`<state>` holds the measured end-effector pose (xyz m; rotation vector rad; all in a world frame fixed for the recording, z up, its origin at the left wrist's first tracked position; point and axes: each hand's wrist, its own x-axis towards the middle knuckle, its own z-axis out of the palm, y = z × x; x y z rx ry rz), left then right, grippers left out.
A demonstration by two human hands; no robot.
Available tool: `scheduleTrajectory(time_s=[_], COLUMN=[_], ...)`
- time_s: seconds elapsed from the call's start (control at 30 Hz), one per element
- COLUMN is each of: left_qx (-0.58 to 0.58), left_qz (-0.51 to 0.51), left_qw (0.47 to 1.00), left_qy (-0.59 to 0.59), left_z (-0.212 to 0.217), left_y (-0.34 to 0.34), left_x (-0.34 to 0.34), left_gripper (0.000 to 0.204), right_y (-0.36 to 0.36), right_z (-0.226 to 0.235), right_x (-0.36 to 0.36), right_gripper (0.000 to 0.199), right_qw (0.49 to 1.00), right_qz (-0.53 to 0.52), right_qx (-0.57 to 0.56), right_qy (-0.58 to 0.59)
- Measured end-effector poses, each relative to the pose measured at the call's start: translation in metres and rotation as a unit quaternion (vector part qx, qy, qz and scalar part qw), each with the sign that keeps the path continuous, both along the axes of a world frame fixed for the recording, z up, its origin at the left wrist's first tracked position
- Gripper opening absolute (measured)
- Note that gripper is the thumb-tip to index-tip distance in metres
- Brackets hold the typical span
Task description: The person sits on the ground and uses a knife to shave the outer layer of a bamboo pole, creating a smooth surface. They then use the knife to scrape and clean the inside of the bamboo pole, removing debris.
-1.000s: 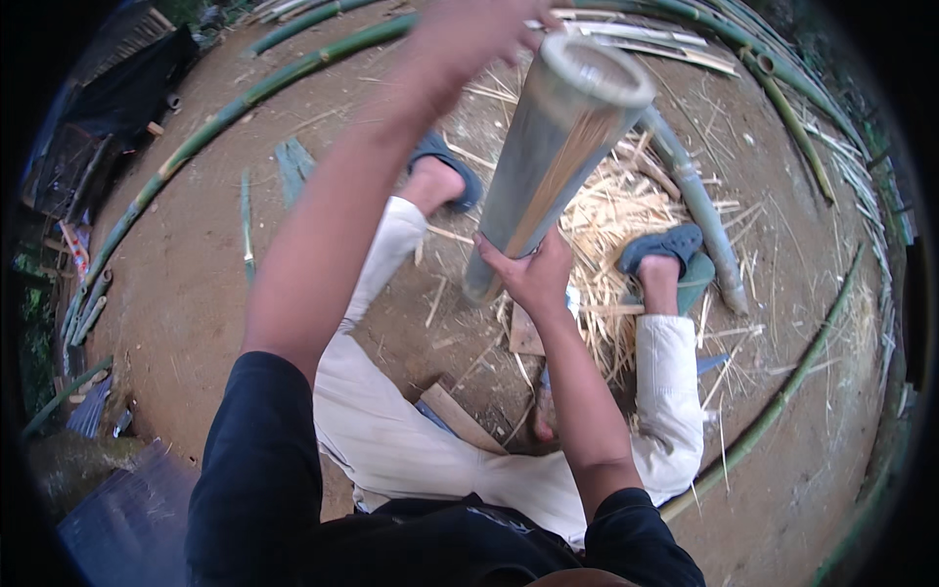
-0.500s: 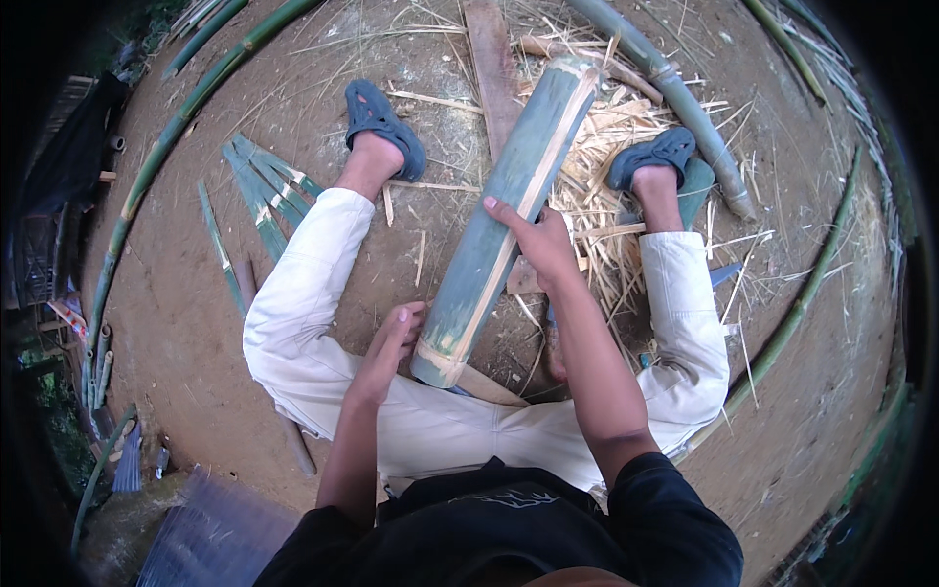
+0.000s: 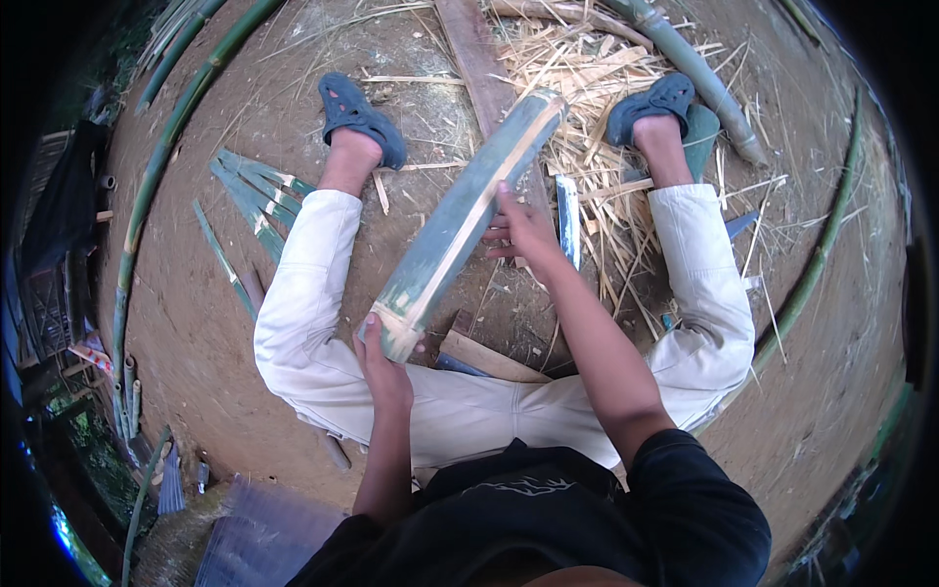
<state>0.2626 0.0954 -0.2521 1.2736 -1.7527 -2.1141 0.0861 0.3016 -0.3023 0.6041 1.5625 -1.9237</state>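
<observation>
A thick green bamboo section (image 3: 460, 215) slants between my legs, a pale stripe stripped along its length. Its near end sits in my left hand (image 3: 386, 367), closed around it with the thumb on the left side. My right hand (image 3: 528, 235) is at the right side of the bamboo. The thumb there reaches its surface, while the other fingers are stretched and apart beside the edge. A narrow split piece with a shiny blue-white face (image 3: 567, 220) stands right of my right hand. Below the bamboo, a flat wooden piece (image 3: 494, 357) lies by my lap.
Pale shavings (image 3: 606, 147) cover the ground near my right shoe (image 3: 650, 110). A brown plank (image 3: 476, 59) runs away from me. Split bamboo strips (image 3: 262, 201) lie left of my left leg. Long poles curve along the left (image 3: 156, 166) and right (image 3: 817, 264).
The bamboo has shifted left and toward me. My left hand has gone from beside its near end to gripping it. My right hand has loosened, and the blue-white piece now shows.
</observation>
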Motion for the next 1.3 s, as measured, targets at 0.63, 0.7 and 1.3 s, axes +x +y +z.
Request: scheduleTrajectory(time_s=[0.63,0.7,1.3], left_qx=[0.195,0.197,0.095], left_qz=[0.112,0.122,0.164], left_qw=[0.966,0.963,0.971], left_qy=[-0.128,-0.134,-0.143], left_z=[-0.067,-0.079,-0.046], left_y=[-0.062,-0.063,-0.037], left_x=[-0.019,-0.018,-0.043], left_gripper=[0.050,0.051,0.052], right_y=[0.085,0.088,0.126], right_z=[-0.010,0.011,0.009], right_x=[0.119,0.124,-0.106], right_gripper=[0.064,0.065,0.030], right_qw=[0.872,0.875,0.594], right_qz=[0.135,0.117,0.401], right_qx=[0.463,0.456,0.589], right_qy=[0.079,0.116,0.373])
